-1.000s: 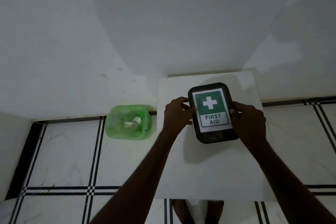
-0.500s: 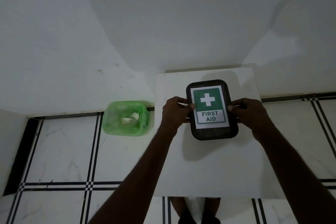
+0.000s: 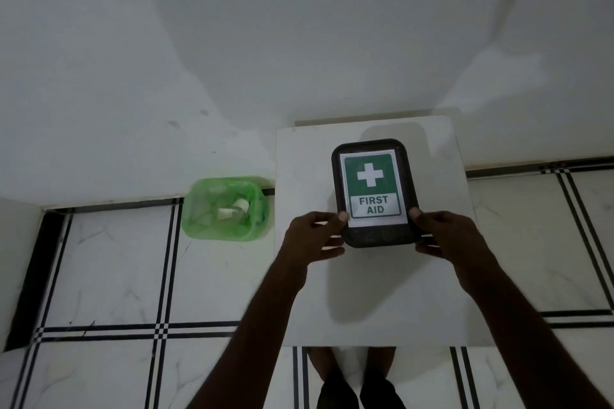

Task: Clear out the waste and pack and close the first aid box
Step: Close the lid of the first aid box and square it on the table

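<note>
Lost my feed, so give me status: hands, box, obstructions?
Left hand and right hand grip the first aid box at its near corners. Lid on, box on the white table. Green bin left, clear of it.

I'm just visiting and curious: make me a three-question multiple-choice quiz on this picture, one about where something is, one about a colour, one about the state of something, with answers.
1. Where is the bin relative to the white table?
A. On the floor to its left
B. On top of it
C. On the floor to its right

2. What colour is the sign on the first aid box?
A. Red with a white cross
B. Green with a white cross
C. Blue with a white cross

3. What state is the box in?
A. Open with its contents spread out
B. Lying upside down
C. Lid on, with both hands at its near corners

Answers:
1 A, the bin stands on the tiled floor beside the table's left edge.
2 B, the label is green and reads FIRST AID.
3 C, the left hand and right hand grip the closed box's near end.
</note>
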Demonstrator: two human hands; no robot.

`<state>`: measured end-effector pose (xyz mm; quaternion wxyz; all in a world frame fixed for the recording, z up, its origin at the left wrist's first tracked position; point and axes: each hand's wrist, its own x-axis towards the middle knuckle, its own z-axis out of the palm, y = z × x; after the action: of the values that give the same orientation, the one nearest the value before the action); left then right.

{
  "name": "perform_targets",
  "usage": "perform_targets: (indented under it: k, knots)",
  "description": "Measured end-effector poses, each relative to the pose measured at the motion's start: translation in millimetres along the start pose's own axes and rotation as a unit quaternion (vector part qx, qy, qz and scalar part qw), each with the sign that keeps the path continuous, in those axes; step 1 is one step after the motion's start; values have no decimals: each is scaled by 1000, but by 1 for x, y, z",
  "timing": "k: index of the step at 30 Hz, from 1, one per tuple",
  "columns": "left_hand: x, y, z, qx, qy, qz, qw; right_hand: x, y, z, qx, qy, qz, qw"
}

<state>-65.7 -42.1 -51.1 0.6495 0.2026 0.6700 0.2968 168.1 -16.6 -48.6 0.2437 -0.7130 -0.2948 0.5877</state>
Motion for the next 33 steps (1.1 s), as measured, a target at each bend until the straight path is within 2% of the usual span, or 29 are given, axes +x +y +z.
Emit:
perform_targets:
  k: [2, 5, 13, 16, 18, 21, 25, 28, 33]
  knots:
    - [-7, -13, 1, -41, -25, -9, 999, -8, 10, -2, 55, -27, 27, 998]
    - [-5, -21, 7, -87, -1, -2, 996, -13, 15, -1, 127, -33, 35, 991]
    - [-7, -25, 16, -127, 32, 8, 991, -6, 15, 6, 100, 6, 17, 995]
    - [-4, -16, 11, -102, -7, -20, 995, -1, 11, -2, 68, -34, 21, 997]
    - [5, -4, 5, -44, -29, -26, 998, 7, 4, -10, -28, -81, 23, 996]
    - [25, 19, -1, 35, -13, 20, 999, 25, -20, -15, -125, -126, 2, 984]
    - [48, 51, 11, 41, 11, 81, 996, 54, -58, 0, -98, -70, -105, 987]
    - [59, 59, 18, 39, 30, 80, 996, 71, -71, 11, -52, -58, -111, 991]
    - [68, 54, 19, 9, 47, 81, 996, 84, -68, 12, -42, -60, -107, 992]
